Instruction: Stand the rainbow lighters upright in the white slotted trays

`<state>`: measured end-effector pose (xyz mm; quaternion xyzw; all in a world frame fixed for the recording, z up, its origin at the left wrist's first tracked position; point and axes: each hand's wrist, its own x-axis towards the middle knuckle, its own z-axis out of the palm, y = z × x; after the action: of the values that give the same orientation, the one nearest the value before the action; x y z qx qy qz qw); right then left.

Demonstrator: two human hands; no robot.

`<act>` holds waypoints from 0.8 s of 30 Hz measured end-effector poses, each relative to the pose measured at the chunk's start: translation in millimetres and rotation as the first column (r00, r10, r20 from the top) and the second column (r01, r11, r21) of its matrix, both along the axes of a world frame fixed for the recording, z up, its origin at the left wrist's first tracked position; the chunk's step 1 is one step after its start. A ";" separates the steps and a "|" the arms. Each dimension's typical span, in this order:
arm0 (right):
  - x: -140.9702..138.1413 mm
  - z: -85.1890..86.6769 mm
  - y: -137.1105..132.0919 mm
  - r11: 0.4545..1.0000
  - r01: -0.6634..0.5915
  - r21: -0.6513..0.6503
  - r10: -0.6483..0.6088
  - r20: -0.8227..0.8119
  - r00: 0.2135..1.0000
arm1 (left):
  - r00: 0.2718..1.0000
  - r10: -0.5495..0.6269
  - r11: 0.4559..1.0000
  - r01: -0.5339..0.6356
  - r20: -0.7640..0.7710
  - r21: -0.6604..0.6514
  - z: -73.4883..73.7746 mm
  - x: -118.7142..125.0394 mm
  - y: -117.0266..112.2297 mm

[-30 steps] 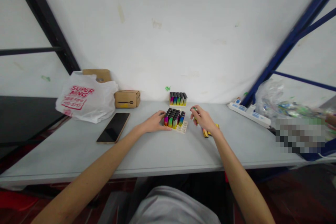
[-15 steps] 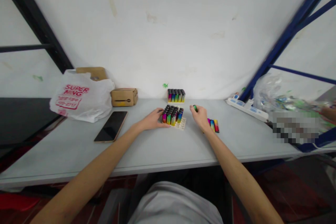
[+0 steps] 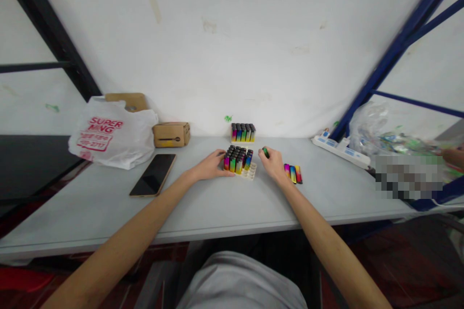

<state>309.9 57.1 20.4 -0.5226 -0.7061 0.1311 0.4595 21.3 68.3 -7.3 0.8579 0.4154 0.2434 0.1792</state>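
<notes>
My left hand grips the left side of a pale slotted tray, thumb at the near edge and fingers behind. Several multicoloured lighters with black tops stand upright in the tray, and bare slots show at its near right. A green lighter is pinched in my right hand, just right of the tray and apart from it. To the right of that hand, three loose lighters in pink, blue-yellow and red lie on the table. Behind, by the wall, a second group of lighters stands in another tray.
On the left of the table are a phone, a small cardboard box and a white plastic bag. A power strip lies at the right, near clear plastic bags and a blue metal frame.
My right hand has moved a little left towards the tray with the green lighter, uncovering more of the loose lighters. My left hand stays where it was.
</notes>
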 end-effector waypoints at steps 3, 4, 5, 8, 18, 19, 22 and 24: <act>0.1 1.9 -3.2 0.999 -0.038 0.014 0.038 0.035 0.999 | 1.000 -0.004 1.000 0.004 0.003 0.008 0.5 0.1 -0.5; 0.2 2.1 -4.5 0.999 -0.048 0.016 0.047 0.047 0.998 | 1.000 -0.005 1.000 0.005 0.003 0.009 0.7 0.1 -0.6; 0.2 2.2 -5.9 0.998 -0.057 0.017 0.055 0.058 0.997 | 1.000 -0.005 1.000 0.005 0.002 0.008 0.7 0.2 -0.5; 0.6 2.0 -10.5 0.996 -0.089 0.022 0.087 0.068 0.994 | 1.000 -0.005 1.000 0.005 -0.006 0.004 0.2 0.6 0.1; 4.1 9.9 -20.3 0.972 -0.136 0.194 0.124 0.068 0.990 | 1.000 -0.016 1.000 0.016 0.009 0.022 -4.3 -1.6 2.5; 5.2 11.5 -21.4 0.968 -0.130 0.214 0.113 0.090 0.990 | 1.000 -0.016 1.000 0.015 0.009 0.020 -4.4 -1.8 2.7; 9.0 15.1 -24.8 0.967 -0.137 0.214 0.105 0.154 0.982 | 1.000 -0.017 1.000 0.017 0.006 0.020 -4.4 -2.0 2.7; 10.8 15.9 -26.4 0.972 -0.151 0.182 0.124 0.147 0.981 | 1.000 -0.016 1.000 0.016 0.003 0.023 -4.1 -1.8 2.3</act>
<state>320.6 30.7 36.3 -0.4330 -0.7794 0.0581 0.4491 19.5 70.6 -11.4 0.8628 0.4053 0.2484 0.1720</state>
